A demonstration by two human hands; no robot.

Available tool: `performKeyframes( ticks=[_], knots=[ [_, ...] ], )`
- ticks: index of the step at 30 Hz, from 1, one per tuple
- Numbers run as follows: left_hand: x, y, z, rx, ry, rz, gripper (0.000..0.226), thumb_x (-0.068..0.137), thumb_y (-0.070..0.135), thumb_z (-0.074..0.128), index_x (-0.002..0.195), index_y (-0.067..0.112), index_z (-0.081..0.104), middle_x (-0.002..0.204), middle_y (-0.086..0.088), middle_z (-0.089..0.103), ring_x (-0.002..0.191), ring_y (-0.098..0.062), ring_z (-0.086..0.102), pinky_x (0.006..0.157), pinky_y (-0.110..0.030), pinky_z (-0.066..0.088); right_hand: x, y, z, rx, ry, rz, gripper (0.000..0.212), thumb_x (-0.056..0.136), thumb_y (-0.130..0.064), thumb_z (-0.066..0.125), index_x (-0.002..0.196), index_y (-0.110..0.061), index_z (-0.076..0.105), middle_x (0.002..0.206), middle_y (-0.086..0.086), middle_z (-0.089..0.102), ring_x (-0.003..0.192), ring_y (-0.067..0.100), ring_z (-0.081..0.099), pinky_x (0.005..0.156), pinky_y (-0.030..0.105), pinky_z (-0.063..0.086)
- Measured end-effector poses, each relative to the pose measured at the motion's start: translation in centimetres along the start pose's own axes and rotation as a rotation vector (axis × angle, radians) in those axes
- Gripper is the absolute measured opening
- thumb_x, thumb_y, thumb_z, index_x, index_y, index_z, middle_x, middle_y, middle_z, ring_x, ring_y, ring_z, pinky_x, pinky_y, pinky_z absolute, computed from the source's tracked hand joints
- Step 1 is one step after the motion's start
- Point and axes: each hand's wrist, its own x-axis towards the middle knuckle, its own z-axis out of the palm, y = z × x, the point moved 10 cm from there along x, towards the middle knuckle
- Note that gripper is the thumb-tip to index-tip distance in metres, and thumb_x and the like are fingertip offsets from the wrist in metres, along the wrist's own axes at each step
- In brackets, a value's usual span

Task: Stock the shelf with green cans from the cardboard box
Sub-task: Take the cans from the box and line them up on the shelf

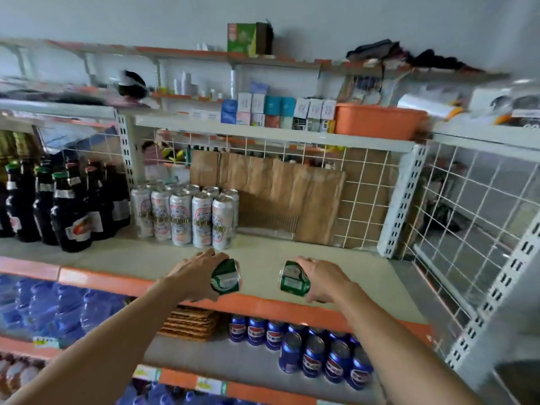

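Your left hand (198, 276) and right hand (321, 280) each grip a green can (225, 277), tilted over the shelf (292, 258) edge. Set them down crooked and they'll topple off, or knock the white cans (187, 214).

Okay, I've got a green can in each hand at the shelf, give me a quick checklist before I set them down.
1. Left hand grips left green can: ok.
2. Right hand grips right green can: ok.
3. Bare shelf right of the white cans: ok.
4. Both cans upright: not ok, both look tilted.
5. Cardboard box within reach: cannot tell, not in view.
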Motion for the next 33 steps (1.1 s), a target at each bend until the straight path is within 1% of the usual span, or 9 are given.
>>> performKeyframes(
  ticks=[4,9,13,18,21,24,26,29,33],
  knots=[
    [4.6,3.3,0.2,-0.049,0.008,0.048,0.084,0.065,0.030,0.078,0.137,0.024,0.035,0.123,0.000,0.046,0.110,-0.018,0.046,0.091,-0.029,0.039,0.1,6.0,1.0,0.032,-0.007,0.057,0.087,0.068,-0.029,0.077,0.140,-0.020,0.030,0.128,0.007,0.054,0.111,0.027,0.056,0.087,0.035,0.047],
    [9.5,6.6,0.8,-0.033,0.034,0.054,0.083,0.063,0.034,0.077,0.135,0.027,0.036,0.120,0.001,0.048,0.110,-0.019,0.046,0.088,-0.029,0.040,1.0,11.6,3.1,0.061,-0.053,0.077,0.086,0.070,-0.028,0.074,0.142,-0.020,0.028,0.128,0.007,0.052,0.111,0.027,0.055,0.087,0.034,0.046],
    [12.4,8.7,2.3,-0.086,0.030,0.039,0.082,0.059,0.037,0.075,0.133,0.030,0.039,0.115,0.002,0.049,0.109,-0.021,0.049,0.088,-0.036,0.045,1.8,13.9,4.9,0.054,-0.099,0.051,0.088,0.069,-0.025,0.074,0.143,-0.021,0.026,0.128,0.007,0.052,0.110,0.027,0.055,0.085,0.035,0.046],
    [14.6,10.8,3.7,-0.108,0.013,0.053,0.081,0.062,0.038,0.075,0.134,0.031,0.037,0.115,0.003,0.048,0.107,-0.019,0.048,0.087,-0.033,0.044,2.7,14.9,6.1,0.051,-0.108,0.015,0.085,0.070,-0.023,0.073,0.142,-0.023,0.027,0.127,0.004,0.053,0.108,0.025,0.056,0.081,0.033,0.044],
    [15.6,11.2,3.8,-0.151,0.016,0.059,0.082,0.064,0.038,0.076,0.135,0.031,0.036,0.119,0.005,0.048,0.109,-0.017,0.047,0.088,-0.031,0.042,3.0,15.1,6.4,0.064,-0.112,0.005,0.085,0.072,-0.023,0.072,0.142,-0.023,0.026,0.128,0.003,0.051,0.110,0.025,0.054,0.085,0.035,0.044],
    [16.4,11.2,3.8,-0.219,0.028,0.065,0.085,0.064,0.037,0.077,0.137,0.030,0.034,0.129,0.006,0.047,0.115,-0.016,0.046,0.092,-0.029,0.041,3.0,15.3,6.7,0.074,-0.110,0.007,0.087,0.072,-0.022,0.072,0.144,-0.024,0.023,0.130,0.004,0.049,0.111,0.024,0.052,0.087,0.036,0.045],
    [16.9,11.1,3.7,-0.290,0.032,0.067,0.084,0.064,0.035,0.077,0.137,0.031,0.035,0.131,0.006,0.047,0.114,-0.015,0.047,0.094,-0.028,0.043,2.9,15.3,6.9,0.097,-0.122,0.014,0.088,0.074,-0.023,0.073,0.146,-0.025,0.021,0.132,0.005,0.047,0.113,0.025,0.051,0.091,0.038,0.045],
    [17.6,11.2,3.8,-0.373,0.033,0.074,0.083,0.063,0.034,0.079,0.134,0.031,0.037,0.126,0.006,0.049,0.108,-0.012,0.048,0.095,-0.029,0.046,2.8,15.3,6.6,0.138,-0.125,0.024,0.090,0.076,-0.031,0.072,0.147,-0.027,0.018,0.136,0.005,0.044,0.118,0.023,0.047,0.098,0.038,0.041],
    [18.0,11.5,3.5,-0.496,0.070,0.110,0.084,0.065,0.027,0.081,0.135,0.028,0.036,0.124,0.007,0.044,0.106,-0.008,0.043,0.091,-0.020,0.040,2.7,15.1,4.8,0.266,-0.081,0.043,0.091,0.079,-0.045,0.068,0.150,-0.031,0.013,0.150,0.002,0.031,0.132,0.021,0.036,0.106,0.037,0.032]
  ],
)
